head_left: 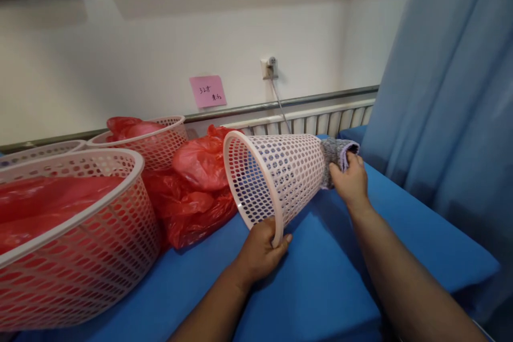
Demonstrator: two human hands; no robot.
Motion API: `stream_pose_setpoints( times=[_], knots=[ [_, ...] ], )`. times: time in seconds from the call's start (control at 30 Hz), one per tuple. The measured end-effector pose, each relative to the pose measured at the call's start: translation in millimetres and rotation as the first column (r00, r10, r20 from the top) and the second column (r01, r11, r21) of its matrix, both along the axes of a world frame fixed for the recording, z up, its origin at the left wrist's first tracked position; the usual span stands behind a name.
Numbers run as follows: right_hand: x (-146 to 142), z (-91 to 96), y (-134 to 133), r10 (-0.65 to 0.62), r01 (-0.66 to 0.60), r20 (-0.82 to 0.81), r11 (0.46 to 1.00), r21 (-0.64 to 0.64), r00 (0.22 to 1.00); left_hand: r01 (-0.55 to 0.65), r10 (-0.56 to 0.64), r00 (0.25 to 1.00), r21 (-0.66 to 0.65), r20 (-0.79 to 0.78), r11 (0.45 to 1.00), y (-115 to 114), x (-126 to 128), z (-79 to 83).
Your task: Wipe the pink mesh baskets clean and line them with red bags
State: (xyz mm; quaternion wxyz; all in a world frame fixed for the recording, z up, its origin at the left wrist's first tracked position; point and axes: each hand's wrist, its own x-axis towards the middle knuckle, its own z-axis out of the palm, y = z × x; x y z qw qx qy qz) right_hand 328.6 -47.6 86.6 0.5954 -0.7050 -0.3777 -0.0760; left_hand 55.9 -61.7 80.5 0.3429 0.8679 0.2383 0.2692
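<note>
A pale pink perforated plastic wastebasket (pixel 300 163) is tipped on its side above the blue-covered surface, its wide mouth facing left toward me. My left hand (pixel 262 251) grips the lower rim, thumb outside and fingers reaching inside the mouth. At the narrow end, my right hand (pixel 350 179) holds a grey cloth (pixel 335 152) with a lilac edge against the basket's base. The cloth is bunched, and part of the base is hidden behind it. Crumpled red plastic bags (pixel 200 187) lie just left of the basket's mouth.
A large pink basket (pixel 136 214) with red plastic inside stands at the left front. Behind it is another basket (pixel 170 139) holding a red bag. A blue curtain (pixel 449 117) hangs at the right. On the wall are a plugged socket (pixel 269 68), a pink note (pixel 208 91) and a radiator (pixel 308 124).
</note>
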Motion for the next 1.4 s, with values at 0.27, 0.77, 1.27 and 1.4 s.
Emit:
stream_pose_setpoints(
  times=[0.27,0.77,1.27,1.4],
  knots=[
    [-73.3,6.9,-57.2,0.293,-0.598,0.691,0.761,0.250,0.661,0.093,-0.094,0.994,-0.030,-0.047,0.995,2.4,5.4,0.2],
    [21.4,-9.9,3.0,-0.097,0.095,0.003,0.970,-0.225,0.995,0.127,-0.132,0.983,-0.044,-0.128,0.991,11.1,8.4,5.5],
    [-77.1,26.3,-74.3,0.435,-0.753,0.733,0.640,0.157,0.523,-0.016,0.051,0.978,-0.169,0.204,0.986,-11.8,-2.6,10.8],
    [-81.4,23.8,-70.1,0.474,-0.792,0.748,0.601,0.110,0.464,-0.143,0.203,0.921,-0.195,0.334,0.970,-16.7,-10.7,10.6]
  ],
)
